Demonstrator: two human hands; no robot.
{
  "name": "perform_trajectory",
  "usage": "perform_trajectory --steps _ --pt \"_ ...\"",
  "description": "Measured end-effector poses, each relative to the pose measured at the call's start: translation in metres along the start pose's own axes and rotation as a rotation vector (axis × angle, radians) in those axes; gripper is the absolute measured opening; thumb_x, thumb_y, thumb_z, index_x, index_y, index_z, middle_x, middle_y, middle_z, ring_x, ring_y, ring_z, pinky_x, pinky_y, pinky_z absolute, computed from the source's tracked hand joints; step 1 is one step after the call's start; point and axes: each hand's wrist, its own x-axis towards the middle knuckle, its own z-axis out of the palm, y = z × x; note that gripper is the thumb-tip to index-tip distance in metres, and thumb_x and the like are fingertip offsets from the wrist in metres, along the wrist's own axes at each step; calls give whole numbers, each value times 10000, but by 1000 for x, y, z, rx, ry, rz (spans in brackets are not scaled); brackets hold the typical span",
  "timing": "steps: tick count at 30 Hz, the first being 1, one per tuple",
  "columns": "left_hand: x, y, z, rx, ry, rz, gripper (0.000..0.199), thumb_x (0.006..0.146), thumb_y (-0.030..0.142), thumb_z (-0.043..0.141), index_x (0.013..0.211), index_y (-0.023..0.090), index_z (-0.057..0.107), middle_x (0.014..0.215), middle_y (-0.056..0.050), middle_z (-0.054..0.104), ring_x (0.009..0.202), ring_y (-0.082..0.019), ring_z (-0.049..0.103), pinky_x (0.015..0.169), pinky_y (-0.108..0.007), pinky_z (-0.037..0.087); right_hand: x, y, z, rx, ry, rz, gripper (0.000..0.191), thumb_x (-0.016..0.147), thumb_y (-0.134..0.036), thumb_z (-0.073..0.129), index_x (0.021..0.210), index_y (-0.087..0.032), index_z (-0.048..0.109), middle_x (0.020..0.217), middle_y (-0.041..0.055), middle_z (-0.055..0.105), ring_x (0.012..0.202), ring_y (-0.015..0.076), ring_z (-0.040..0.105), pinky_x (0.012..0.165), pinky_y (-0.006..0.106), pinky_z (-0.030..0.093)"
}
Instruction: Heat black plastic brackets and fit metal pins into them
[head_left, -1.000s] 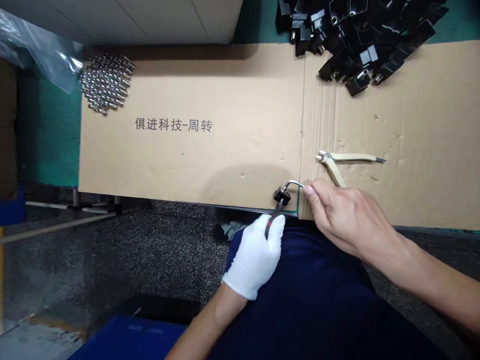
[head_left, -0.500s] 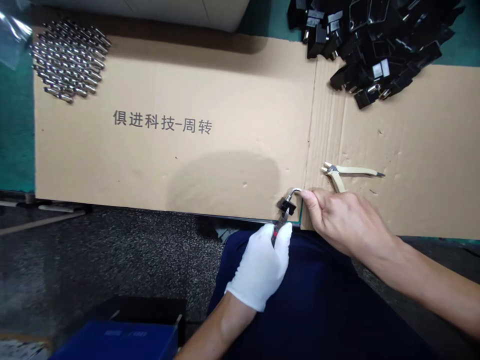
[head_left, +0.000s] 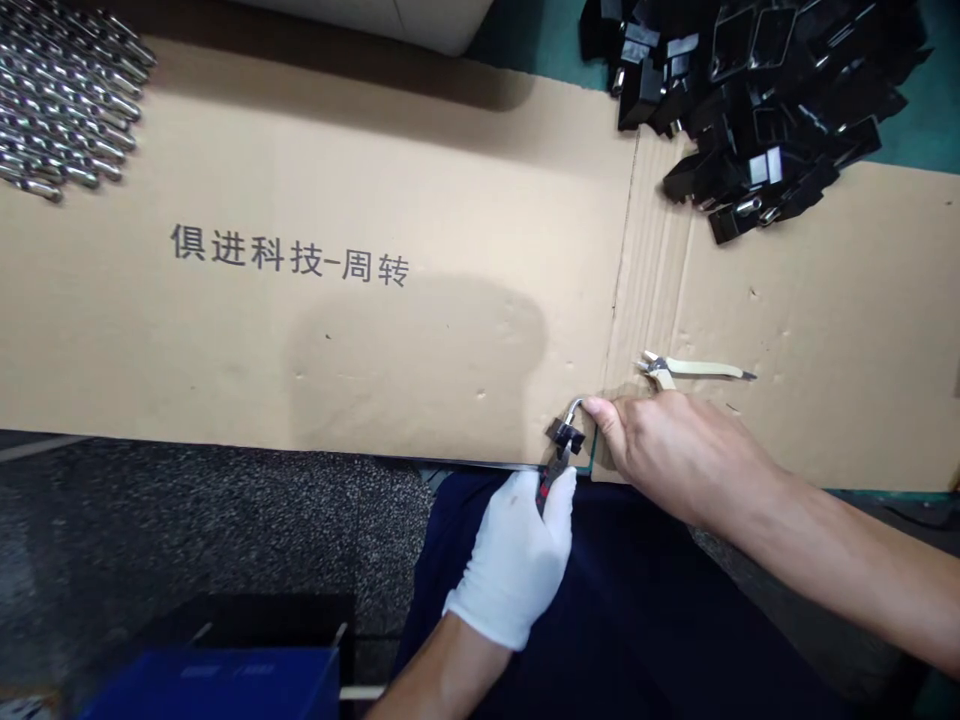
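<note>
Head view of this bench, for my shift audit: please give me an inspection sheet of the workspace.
Surface: flattened cardboard sheet, creased, with printed Chinese characters.
Job's things: black plastic part carrying a bent steel rod, gripped by black-and-red pliers.
Clutter: cream-handled side cutters; heaped black parts; loose steel pins.
Grippers: gloved left hand holds the pliers; bare right hand pinches the rod.
Cables: nothing seen.
Surroundings: speckled floor; blue crate.

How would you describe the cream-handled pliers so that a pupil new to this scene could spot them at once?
Find the cardboard sheet with printed Chinese characters and look right of its fold. Just above the bare right hand lie pliers, loose on the card. Their pale handles set them apart from the dark tool in the white-gloved left hand.
</note>
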Motion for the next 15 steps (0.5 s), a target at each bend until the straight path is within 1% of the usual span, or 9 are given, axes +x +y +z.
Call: perform_trajectory --steps 2,5,7,9,10,12,14,15 --pt "0 0 1 -16 -3 -13 334 1038 376 444 877 166 648 813 -124 693 777 -248 682 726 -344 487 1 3 2 1 24 -25 660 1083 -500 166 825 -222 707 622 98 688 557 292 679 461 319 217" --pt "-2 -3 4 -52 -2 -31 346 1036 392 450 814 182 614 766 -92 675 711 -218 651 688 -325 453 -3 7 8 65 107 -30 662 1077 -540 212 712 -213 657 580 84 647 539 258 643 491 326 218" --pt "-2 -7 4 -71 5 -31 358 1034 408 458 779 191 583 734 -63 659 675 -192 621 672 -312 425 -8 10 12 205 168 -49 627 1078 -544 260 691 -219 630 543 44 608 520 219 607 514 321 250" --pt "0 -13 0 -100 -27 -11 391 1040 432 444 750 194 556 711 -39 637 658 -169 585 664 -303 404 -13 12 16 382 228 -87 575 1085 -522 293 716 -225 620 541 3 584 511 176 571 547 308 297" --pt "2 -16 -3 -134 -74 3 416 1046 447 426 742 192 550 704 -30 626 653 -159 568 661 -297 400 -15 13 18 454 252 -110 553 1089 -511 303 731 -226 615 556 -9 585 517 162 561 564 301 313" --pt "6 -23 -12 -251 -215 13 471 1058 479 383 737 183 557 686 -18 607 641 -143 548 650 -281 407 -18 14 20 540 273 -153 532 1091 -502 319 741 -223 605 604 -13 608 554 153 567 592 295 327" --pt "12 -29 -22 -398 -374 -22 524 1058 520 356 747 166 585 660 -15 596 609 -133 546 629 -267 427 -18 14 19 580 256 -181 524 1088 -505 334 734 -219 592 629 -13 612 582 153 568 600 295 322" --pt "14 -32 -27 -463 -438 -49 549 1053 545 353 753 157 600 650 -18 595 589 -131 548 615 -266 436 -18 15 18 598 238 -194 525 1087 -508 336 720 -217 573 615 -19 589 573 149 548 596 296 316"
